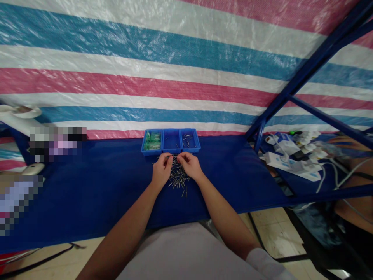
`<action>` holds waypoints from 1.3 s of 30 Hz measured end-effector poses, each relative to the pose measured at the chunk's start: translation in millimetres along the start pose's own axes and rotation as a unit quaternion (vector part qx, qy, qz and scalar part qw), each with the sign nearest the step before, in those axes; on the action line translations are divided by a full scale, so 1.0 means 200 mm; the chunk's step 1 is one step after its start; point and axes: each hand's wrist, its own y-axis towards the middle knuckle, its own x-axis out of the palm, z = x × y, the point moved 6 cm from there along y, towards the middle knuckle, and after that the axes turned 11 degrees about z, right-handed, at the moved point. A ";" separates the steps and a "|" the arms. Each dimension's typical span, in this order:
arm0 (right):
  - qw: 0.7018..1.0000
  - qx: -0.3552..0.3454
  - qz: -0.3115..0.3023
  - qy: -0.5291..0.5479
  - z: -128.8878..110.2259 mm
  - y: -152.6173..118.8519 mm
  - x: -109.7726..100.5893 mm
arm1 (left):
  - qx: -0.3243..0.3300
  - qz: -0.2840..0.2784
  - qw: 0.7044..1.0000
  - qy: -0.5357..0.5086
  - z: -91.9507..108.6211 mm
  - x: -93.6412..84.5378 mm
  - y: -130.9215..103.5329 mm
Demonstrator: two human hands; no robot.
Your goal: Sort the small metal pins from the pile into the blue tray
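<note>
Pinching fingers point(167, 156) at slim metal pieces point(178, 178)

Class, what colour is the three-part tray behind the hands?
The tray is blue, as the head view shows.

Looks from the person's head, above the near side of the surface point(233, 167), forward and down. Takes in left hand point(161, 170) and right hand point(190, 166) at middle range, torso point(186, 252) close below, striped sheet point(175, 89) at the far side, widely left to right.
</note>
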 end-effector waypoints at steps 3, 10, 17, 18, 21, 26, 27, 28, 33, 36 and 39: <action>1.000 -0.004 -0.003 -0.011 -0.01 0.00 0.00 | 0.008 -0.004 1.000 0.004 0.01 0.00 0.00; 1.000 0.001 0.006 0.006 -0.01 -0.01 0.00 | 0.010 -0.020 1.000 0.021 0.01 0.01 0.00; 0.999 0.016 0.012 0.037 0.02 0.00 0.01 | 0.016 -0.019 0.999 0.045 0.02 0.00 0.00; 0.999 0.016 0.012 0.035 0.02 0.00 0.01 | 0.015 -0.018 0.999 0.044 0.02 0.00 0.00; 0.999 0.019 0.012 0.031 0.03 0.00 0.00 | 0.007 -0.016 1.000 0.023 0.01 0.00 0.00; 0.999 0.024 0.024 0.023 0.04 0.01 -0.01 | -0.006 -0.006 1.000 0.003 0.00 0.01 0.00; 0.999 0.023 0.025 0.021 0.04 0.01 -0.01 | -0.004 -0.006 1.000 0.003 0.00 0.01 0.00; 0.999 0.023 0.025 0.021 0.04 0.01 -0.01 | -0.001 -0.006 1.000 0.004 0.00 0.01 0.00; 0.999 0.017 0.035 0.026 0.04 0.01 -0.01 | 0.000 -0.007 1.000 0.002 0.00 0.01 0.00; 0.999 0.017 0.037 0.026 0.03 0.00 -0.01 | -0.001 -0.012 1.000 0.012 -0.01 0.01 0.00; 0.999 0.019 0.032 0.023 0.02 0.00 -0.01 | -0.005 -0.014 1.000 0.022 -0.01 0.00 0.00</action>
